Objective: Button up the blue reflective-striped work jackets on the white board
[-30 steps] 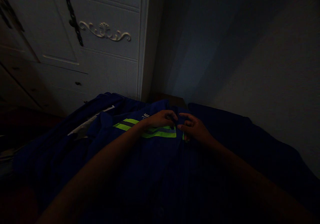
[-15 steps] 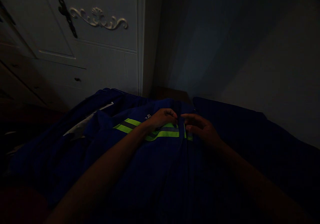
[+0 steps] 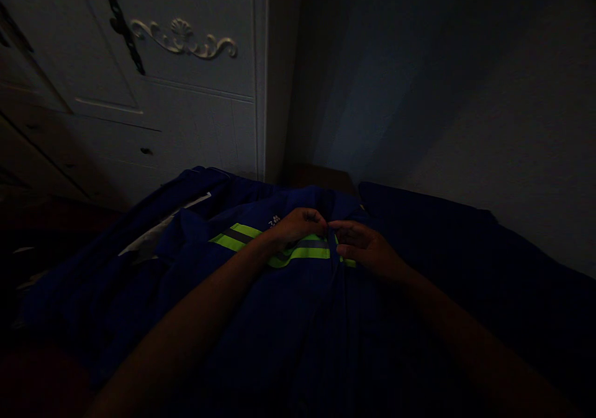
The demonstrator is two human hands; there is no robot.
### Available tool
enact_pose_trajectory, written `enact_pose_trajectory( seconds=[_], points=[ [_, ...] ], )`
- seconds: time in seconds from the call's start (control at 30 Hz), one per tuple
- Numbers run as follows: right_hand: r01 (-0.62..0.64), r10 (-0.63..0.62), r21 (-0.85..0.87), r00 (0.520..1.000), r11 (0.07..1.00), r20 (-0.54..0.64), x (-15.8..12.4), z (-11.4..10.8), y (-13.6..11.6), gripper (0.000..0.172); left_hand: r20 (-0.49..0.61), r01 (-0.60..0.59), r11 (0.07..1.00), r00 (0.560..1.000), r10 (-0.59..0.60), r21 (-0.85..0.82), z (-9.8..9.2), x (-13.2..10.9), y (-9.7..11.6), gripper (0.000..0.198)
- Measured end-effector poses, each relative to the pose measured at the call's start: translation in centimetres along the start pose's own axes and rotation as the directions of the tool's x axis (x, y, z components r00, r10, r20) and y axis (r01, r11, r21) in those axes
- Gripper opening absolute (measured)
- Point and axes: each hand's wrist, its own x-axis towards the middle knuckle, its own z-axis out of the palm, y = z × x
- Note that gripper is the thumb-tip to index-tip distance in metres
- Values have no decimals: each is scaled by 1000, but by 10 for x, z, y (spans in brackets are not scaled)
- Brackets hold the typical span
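A dark blue work jacket (image 3: 279, 306) lies spread out in front of me, with a yellow-green and grey reflective band (image 3: 307, 253) across its chest and small pale lettering above the band. My left hand (image 3: 300, 225) is closed, thumb and fingertips pinching the jacket's front edge just above the band. Close on the right, my right hand (image 3: 365, 247) curls over the other front edge. Its index finger reaches to the left fingertips, and the thumb lies lower on the cloth by the band's short right-hand piece. Any fastener between the fingertips is too dark to make out.
Behind the jacket stands a white cabinet (image 3: 200, 120) with scroll carving and a dark handle (image 3: 121, 27). More dark blue cloth (image 3: 433, 219) lies to the right against a grey wall (image 3: 512, 126). A pale patch (image 3: 162, 225) shows among the folds at left.
My right hand has moved left and slightly down, bringing the jacket's right front edge nearer the left one. My left hand has shifted slightly down and left, still pinching the cloth.
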Motion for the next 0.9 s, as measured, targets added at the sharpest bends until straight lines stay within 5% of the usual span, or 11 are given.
enact_pose_trajectory(
  seconds=[0.17, 0.27, 0.37, 0.53, 0.73, 0.9],
  points=[
    [38, -38, 3, 999, 999, -4, 2, 1, 9, 42, 0, 11, 1000, 1000, -11, -28, 0, 0, -1, 9],
    [128, -141, -250, 989, 960, -35, 0, 7, 8, 38, 60, -13, 1000, 998, 14, -20, -1, 0, -4, 9],
    [267, -359, -554, 931, 788, -62, -3, 12, 3, 29, 155, -51, 997, 986, 59, -55, -1, -2, -2, 12],
    [358, -540, -778, 841, 516, 28, -5, 13, 0, 19, 321, -16, 985, 944, 71, -172, -7, -8, 7, 23],
    [365, -551, -894, 816, 259, 174, -3, 8, 2, 19, 406, -27, 996, 912, 57, -80, -13, -15, 11, 40],
    [424, -467, -856, 846, 296, 258, -2, 7, 2, 17, 353, -40, 999, 935, 45, -21, -12, -17, 12, 33]
  ],
)
